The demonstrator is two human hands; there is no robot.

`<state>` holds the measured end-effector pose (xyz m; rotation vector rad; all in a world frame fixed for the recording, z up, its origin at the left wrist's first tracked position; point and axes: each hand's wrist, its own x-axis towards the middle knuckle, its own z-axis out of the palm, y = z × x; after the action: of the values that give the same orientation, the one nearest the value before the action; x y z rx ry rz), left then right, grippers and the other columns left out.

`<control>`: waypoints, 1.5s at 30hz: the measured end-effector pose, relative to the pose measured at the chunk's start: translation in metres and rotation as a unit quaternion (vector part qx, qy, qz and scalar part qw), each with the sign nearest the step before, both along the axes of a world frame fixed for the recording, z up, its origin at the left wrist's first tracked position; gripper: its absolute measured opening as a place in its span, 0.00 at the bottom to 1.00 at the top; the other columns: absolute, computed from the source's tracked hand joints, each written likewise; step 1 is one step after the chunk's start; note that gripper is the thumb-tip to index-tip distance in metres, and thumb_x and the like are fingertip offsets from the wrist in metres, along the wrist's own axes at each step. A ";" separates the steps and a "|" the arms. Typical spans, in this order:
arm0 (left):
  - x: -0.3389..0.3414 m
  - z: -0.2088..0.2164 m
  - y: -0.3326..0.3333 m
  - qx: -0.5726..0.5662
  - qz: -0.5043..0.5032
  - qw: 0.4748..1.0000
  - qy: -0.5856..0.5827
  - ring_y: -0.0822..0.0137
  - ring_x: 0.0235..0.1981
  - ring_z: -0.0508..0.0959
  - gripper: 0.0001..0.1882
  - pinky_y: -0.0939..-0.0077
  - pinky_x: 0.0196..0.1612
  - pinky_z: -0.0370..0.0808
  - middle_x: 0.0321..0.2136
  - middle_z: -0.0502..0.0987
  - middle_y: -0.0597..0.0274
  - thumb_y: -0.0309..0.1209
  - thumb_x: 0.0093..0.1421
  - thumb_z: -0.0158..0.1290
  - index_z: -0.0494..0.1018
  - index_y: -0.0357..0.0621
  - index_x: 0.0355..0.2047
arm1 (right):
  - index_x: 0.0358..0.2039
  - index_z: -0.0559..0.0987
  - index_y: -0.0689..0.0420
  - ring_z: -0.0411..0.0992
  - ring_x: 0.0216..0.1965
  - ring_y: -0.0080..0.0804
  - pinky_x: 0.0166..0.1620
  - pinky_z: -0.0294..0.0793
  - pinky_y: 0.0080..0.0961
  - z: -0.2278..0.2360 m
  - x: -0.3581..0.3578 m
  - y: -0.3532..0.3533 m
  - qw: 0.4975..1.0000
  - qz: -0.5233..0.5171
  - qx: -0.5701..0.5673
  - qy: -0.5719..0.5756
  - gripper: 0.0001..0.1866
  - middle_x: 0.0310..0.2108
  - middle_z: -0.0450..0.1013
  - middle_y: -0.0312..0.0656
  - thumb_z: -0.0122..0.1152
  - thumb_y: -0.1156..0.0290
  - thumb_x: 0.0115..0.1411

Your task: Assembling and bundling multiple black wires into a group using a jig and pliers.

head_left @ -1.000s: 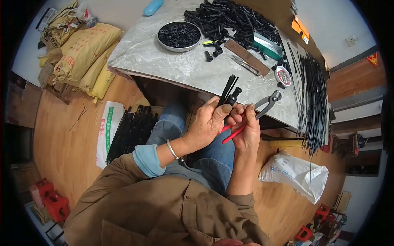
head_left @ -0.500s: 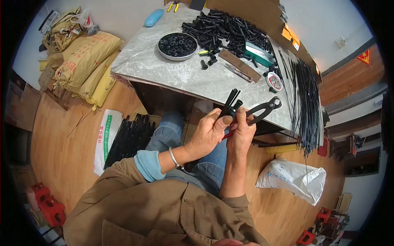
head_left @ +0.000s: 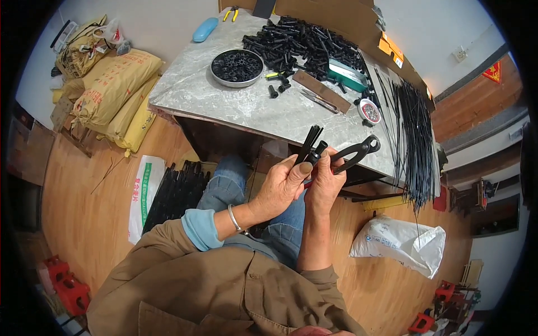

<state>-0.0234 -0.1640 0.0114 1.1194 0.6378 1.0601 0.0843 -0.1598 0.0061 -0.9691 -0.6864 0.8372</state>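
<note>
Both my hands are together in front of the table's near edge. My left hand (head_left: 280,187) is closed around several thin black rods (head_left: 312,139), which stick up past its fingers. A short black tubular piece with a flared end (head_left: 319,149) stands beside the rods, between my two hands; thumb and fingers from both sides are against it. My right hand (head_left: 325,187) is closed on pincers (head_left: 358,152) with a black rounded head and red grips, the head pointing to the upper right. The lower ends of the rods and most of the grips are hidden by my fingers.
On the grey table (head_left: 196,92) lie a heap of black tubular pieces (head_left: 302,42), a round tin of black rings (head_left: 236,84), a brown bar (head_left: 322,92), tweezers (head_left: 318,101) and a small dish (head_left: 369,115). Long black rods (head_left: 414,151) overhang the right edge. A white sack (head_left: 395,241) lies on the floor.
The pincers' head has turned slightly and sits a little lower. The fingers of both hands have shifted slightly around the tubular piece. The whole view has moved a little.
</note>
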 end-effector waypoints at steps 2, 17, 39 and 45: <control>0.000 0.001 0.000 -0.004 -0.005 1.000 -0.004 0.82 0.16 0.63 0.30 0.85 0.17 0.60 0.19 0.63 0.72 0.59 0.61 0.45 0.69 0.39 0.34 | 0.29 0.73 0.60 0.63 0.19 0.17 0.21 0.62 0.15 0.000 -0.001 0.001 1.000 -0.008 -0.001 -0.006 0.08 0.25 0.68 0.34 0.62 0.71 0.60; -0.008 -0.004 0.005 -0.025 -0.003 1.000 -0.007 0.83 0.15 0.64 0.31 0.87 0.16 0.60 0.18 0.64 0.72 0.60 0.61 0.43 0.69 0.39 0.37 | 0.34 0.75 0.63 0.67 0.20 0.17 0.21 0.63 0.15 0.005 -0.002 -0.008 0.983 -0.012 -0.043 -0.178 0.12 0.23 0.71 0.35 0.58 0.65 0.63; -0.009 -0.005 0.011 -0.022 -0.014 1.000 -0.017 0.83 0.16 0.64 0.32 0.88 0.17 0.61 0.23 0.70 0.68 0.58 0.63 0.42 0.73 0.37 0.39 | 0.30 0.73 0.59 0.63 0.24 0.21 0.28 0.64 0.21 0.002 0.009 -0.004 0.979 0.155 -0.064 0.118 0.10 0.24 0.68 0.35 0.54 0.65 0.62; -0.008 -0.004 0.008 -0.012 -0.008 1.000 -0.002 0.82 0.16 0.64 0.30 0.86 0.17 0.60 0.22 0.68 0.70 0.57 0.63 0.43 0.74 0.38 0.39 | 0.28 0.73 0.59 0.62 0.21 0.21 0.26 0.63 0.21 -0.002 0.005 -0.006 0.991 0.100 -0.067 0.057 0.10 0.20 0.66 0.33 0.52 0.67 0.63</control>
<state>-0.0311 -0.1558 0.0078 1.0995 0.6348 1.0382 0.0894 -0.1662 0.0037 -0.9735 -0.6423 1.1189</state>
